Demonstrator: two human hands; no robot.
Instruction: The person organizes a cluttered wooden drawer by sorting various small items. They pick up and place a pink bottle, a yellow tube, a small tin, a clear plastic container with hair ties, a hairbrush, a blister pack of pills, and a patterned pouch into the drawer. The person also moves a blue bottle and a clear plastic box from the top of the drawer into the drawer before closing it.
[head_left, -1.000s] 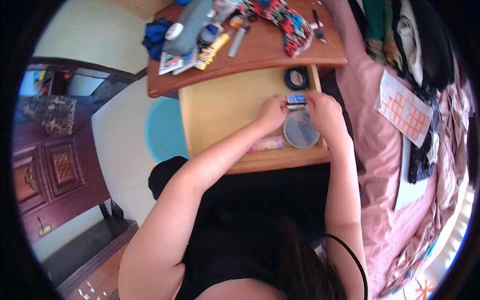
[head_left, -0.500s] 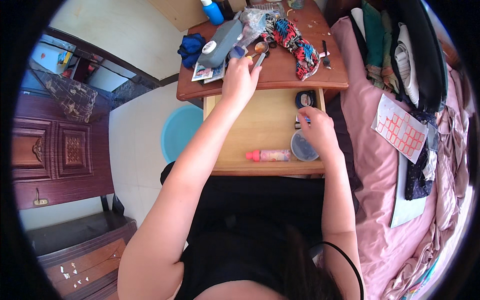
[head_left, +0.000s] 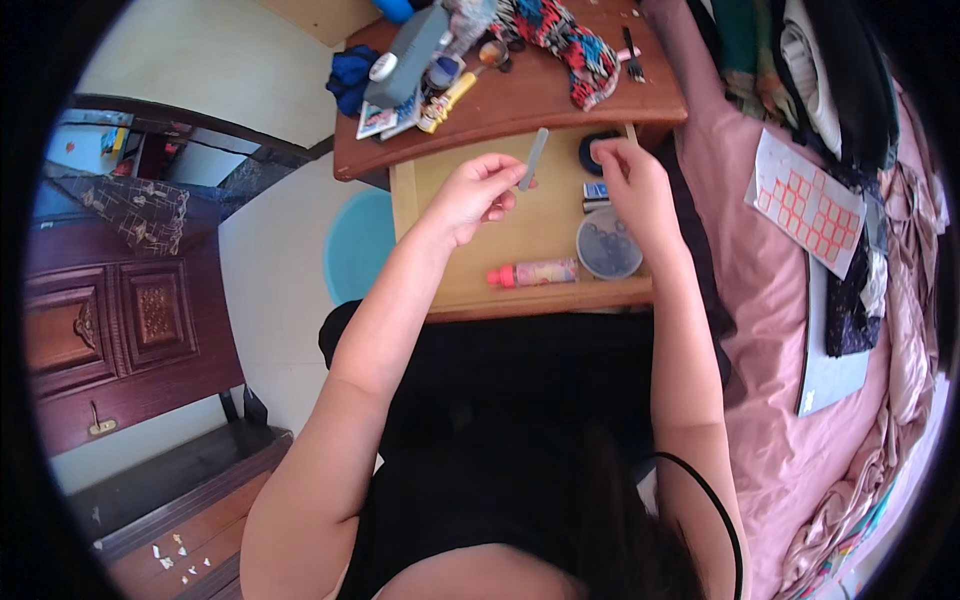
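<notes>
My left hand pinches a thin flat grey nail file between thumb and fingers, above the open wooden drawer. My right hand hovers over the drawer's right side, fingers loosely bent and nothing visible in them. Partly hidden by it is a round dark tape measure. Beside that hand lies a small blue-and-white box. Nearer to me sits a round translucent tub with dark ring-like things inside. A pink-capped bottle lies on its side left of the tub.
On the brown tabletop lie a grey case, a yellow packet, a patterned cloth and a black fork. A blue basin stands left of the drawer. A bed with pink bedding is at right.
My left hand has lifted the nail file off the tabletop and brought it back over the drawer. My right hand has moved forward, past the tub. The view has shifted slightly.
</notes>
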